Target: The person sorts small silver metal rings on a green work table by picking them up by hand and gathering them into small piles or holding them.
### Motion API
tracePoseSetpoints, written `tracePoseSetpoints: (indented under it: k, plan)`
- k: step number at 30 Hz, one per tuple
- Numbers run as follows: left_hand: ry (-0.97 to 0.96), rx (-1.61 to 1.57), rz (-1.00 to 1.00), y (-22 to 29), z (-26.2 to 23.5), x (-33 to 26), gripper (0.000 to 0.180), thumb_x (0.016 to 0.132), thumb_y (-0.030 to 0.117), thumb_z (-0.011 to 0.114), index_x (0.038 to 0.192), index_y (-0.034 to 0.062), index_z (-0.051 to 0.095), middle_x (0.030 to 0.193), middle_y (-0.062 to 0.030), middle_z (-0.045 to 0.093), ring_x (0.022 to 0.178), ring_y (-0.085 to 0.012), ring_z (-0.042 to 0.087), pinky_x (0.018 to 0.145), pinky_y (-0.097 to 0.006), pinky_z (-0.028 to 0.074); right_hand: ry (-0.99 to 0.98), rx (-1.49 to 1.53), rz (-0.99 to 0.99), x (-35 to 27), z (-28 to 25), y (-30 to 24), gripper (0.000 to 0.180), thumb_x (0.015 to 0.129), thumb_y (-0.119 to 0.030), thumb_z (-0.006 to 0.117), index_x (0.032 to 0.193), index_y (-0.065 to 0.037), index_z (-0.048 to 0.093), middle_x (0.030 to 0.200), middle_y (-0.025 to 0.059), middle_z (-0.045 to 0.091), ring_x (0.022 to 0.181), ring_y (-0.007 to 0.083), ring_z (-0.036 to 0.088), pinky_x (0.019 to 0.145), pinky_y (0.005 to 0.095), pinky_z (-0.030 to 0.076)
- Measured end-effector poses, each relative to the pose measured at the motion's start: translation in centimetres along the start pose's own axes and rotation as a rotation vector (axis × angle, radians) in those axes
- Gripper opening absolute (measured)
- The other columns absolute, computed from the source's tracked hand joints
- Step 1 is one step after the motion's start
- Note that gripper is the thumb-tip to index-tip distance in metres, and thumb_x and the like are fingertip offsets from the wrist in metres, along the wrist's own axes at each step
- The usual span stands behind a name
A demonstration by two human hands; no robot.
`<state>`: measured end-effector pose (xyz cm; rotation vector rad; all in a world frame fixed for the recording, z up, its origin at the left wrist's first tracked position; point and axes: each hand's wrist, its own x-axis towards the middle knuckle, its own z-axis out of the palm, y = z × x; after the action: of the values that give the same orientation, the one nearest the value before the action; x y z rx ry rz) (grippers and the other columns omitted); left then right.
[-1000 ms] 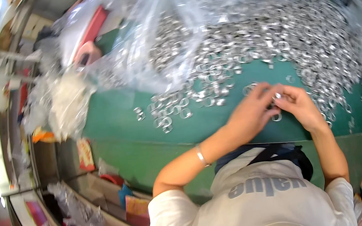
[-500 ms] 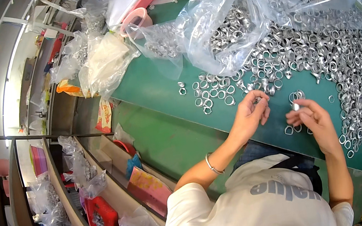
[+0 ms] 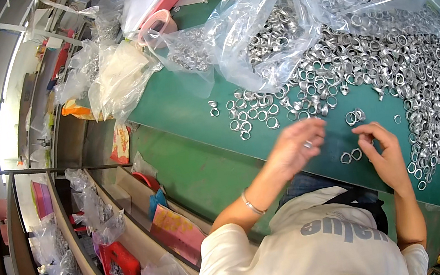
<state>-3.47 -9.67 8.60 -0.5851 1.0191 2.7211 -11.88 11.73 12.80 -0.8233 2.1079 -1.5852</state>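
Note:
My left hand (image 3: 299,144) is held over the table's near edge with its fingers curled and a little blurred. A silver ring (image 3: 308,144) shows at those fingers; whether it sits on a finger or in the grip is unclear. To the right, my right hand (image 3: 384,152) hovers low over the table, thumb and forefinger apart with nothing visible between them. Just beyond its fingertips lies a small group of silver rings (image 3: 355,116). A couple of loose rings (image 3: 351,156) rest between the two hands.
A large heap of silver rings (image 3: 434,82) covers the right side of the green table (image 3: 179,106). Clear plastic bags (image 3: 268,40) of rings stand behind, near a pink basket (image 3: 161,23). At left, a shelf rack holds bags and a red basket (image 3: 120,267).
My left hand has turned, its fingers drawn closer to me. My right hand has drawn back slightly, and the silver piece at its fingers no longer shows there. The view has shifted slightly.

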Motion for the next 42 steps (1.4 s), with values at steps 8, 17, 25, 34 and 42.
tracePoseSetpoints:
  k: [8,17,25,34,42]
  plan:
    - [1.091,1.361,1.002,9.5,-12.9,-1.1,0.015,0.088,0.006,0.06,0.102,-0.0003,0.061,0.101,-0.0117,0.056,0.09,-0.0275,0.054,0.083,-0.037,0.045,-0.034,-0.033,-0.008,-0.8,-0.1,1.3,0.018,0.083,0.004,0.059,0.101,0.003,0.063,0.08,0.007,0.056,0.072,0.015,0.054,0.066,0.0258,0.043]
    - [1.073,1.792,0.814,9.4,-17.0,0.9,0.016,0.088,0.012,0.059,0.104,0.01,0.06,0.11,-0.0131,0.052,0.105,-0.0331,0.049,0.086,-0.05,0.037,0.04,-0.06,0.015,-1.4,-1.5,1.9,0.017,0.085,0.002,0.059,0.101,0.002,0.064,0.08,0.0076,0.058,0.072,0.0151,0.054,0.066,0.0261,0.043]
    - [1.171,1.759,1.029,9.0,-15.3,-0.2,0.034,0.087,0.02,0.065,0.116,0.0042,0.056,0.118,-0.0173,0.05,0.114,-0.0357,0.046,0.099,-0.053,0.032,0.219,-0.309,-0.034,-1.7,-3.1,2.4,0.02,0.082,0.002,0.063,0.102,0.002,0.062,0.089,0.0113,0.059,0.08,0.0221,0.057,0.073,0.0305,0.045]
    - [0.381,1.384,1.138,-0.7,-1.9,-2.4,0.027,0.081,-0.01,0.057,0.106,-0.0002,0.059,0.107,-0.0122,0.056,0.094,-0.0202,0.054,0.077,-0.028,0.045,-0.033,-0.474,0.009,-3.4,-2.9,1.9,0.044,0.073,-0.002,0.072,0.115,-0.003,0.057,0.11,0.0111,0.051,0.098,0.0322,0.055,0.08,0.0399,0.046]
    - [-0.199,1.512,0.695,-6.6,3.0,0.1,0.056,0.072,-0.004,0.069,0.125,0.0058,0.054,0.119,-0.0124,0.049,0.099,-0.0304,0.049,0.087,-0.038,0.042,-0.109,-0.265,-0.002,-4.5,-2.3,3.0,0.038,0.073,0.0,0.073,0.108,0.0,0.06,0.109,0.0125,0.052,0.092,0.0309,0.057,0.078,0.0374,0.047]
